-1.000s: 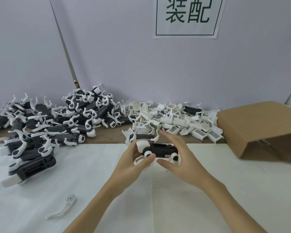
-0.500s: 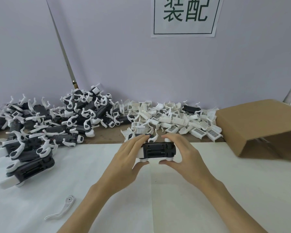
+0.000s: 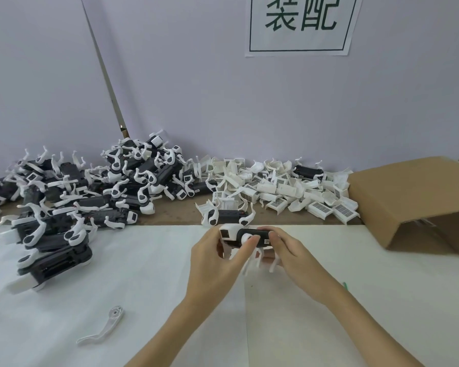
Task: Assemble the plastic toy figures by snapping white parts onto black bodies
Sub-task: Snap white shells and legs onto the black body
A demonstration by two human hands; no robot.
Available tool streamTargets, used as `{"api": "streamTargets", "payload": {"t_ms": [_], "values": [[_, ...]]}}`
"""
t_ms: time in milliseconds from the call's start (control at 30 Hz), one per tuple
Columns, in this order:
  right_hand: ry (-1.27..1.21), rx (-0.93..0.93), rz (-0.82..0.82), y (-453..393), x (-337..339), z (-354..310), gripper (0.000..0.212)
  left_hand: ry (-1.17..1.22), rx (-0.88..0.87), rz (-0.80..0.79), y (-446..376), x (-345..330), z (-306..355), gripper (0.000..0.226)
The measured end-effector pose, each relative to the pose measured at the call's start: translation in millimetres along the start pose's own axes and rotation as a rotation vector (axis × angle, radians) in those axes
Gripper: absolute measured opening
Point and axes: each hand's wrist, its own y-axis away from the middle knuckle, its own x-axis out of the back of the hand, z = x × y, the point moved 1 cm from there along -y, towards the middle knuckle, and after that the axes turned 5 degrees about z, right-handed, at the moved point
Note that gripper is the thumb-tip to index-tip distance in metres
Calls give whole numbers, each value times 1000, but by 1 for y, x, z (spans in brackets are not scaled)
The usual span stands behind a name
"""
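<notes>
Both my hands hold one toy figure over the white sheet, a black body with a white end cap and white legs hanging below. My left hand grips its left end, the thumb pressing a round white part on its side. My right hand grips the right end, fingers curled over the top. One more figure lies just behind them. A heap of white parts lies at the back, and a heap of assembled black-and-white figures fills the left.
A single white leg piece lies on the sheet at the front left. An open cardboard box lies on its side at the right. The wall with a paper sign stands close behind the heaps.
The figure has been turned over in my hands, so its side with the round white part faces me and its legs point down. Both hands stayed in place.
</notes>
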Motion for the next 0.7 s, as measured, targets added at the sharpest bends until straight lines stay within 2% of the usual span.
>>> {"api": "streamTargets", "payload": {"t_ms": [133, 267, 400, 500, 600, 700], "values": [[-224, -109, -41, -1, 0, 5, 38, 10, 14, -91, 2, -2, 7, 32], [-378, -182, -7, -4, -3, 9, 40, 71, -22, -183, 7, -4, 11, 30], [-474, -172, 29, -8, 4, 11, 38, 244, 100, -257, 3, 1, 14, 31], [-555, -129, 95, -9, 11, 7, 39, 336, 283, -246, -5, 5, 8, 37], [-386, -55, 152, -7, 11, 7, 40, 321, 416, -207, -7, 4, -2, 51], [-221, -14, 83, -5, 3, 4, 44, 226, 346, -105, -6, 3, -17, 54]]}}
